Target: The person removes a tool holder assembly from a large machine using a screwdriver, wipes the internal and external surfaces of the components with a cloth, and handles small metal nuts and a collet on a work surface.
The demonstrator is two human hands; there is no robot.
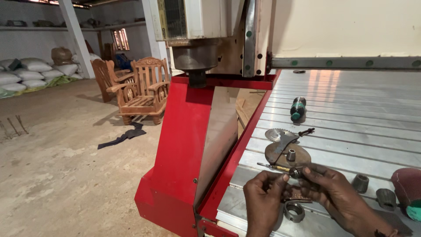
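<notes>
Both hands meet over a slotted metal bed: left hand [263,193] and right hand [333,193] pinch a small collet [296,172]. It could slip, rolling toward the nearby ring [294,211] or bed [351,118] edge.

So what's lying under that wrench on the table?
Under the wrench lie a toothed saw blade and a rusty round disc; where they overlap is covered.

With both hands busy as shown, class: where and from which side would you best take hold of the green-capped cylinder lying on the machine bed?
Probably around the dark middle of the green-capped cylinder, pinching from above across its round sides: it lies flat on the slotted metal bed, alone, ends free.
</notes>
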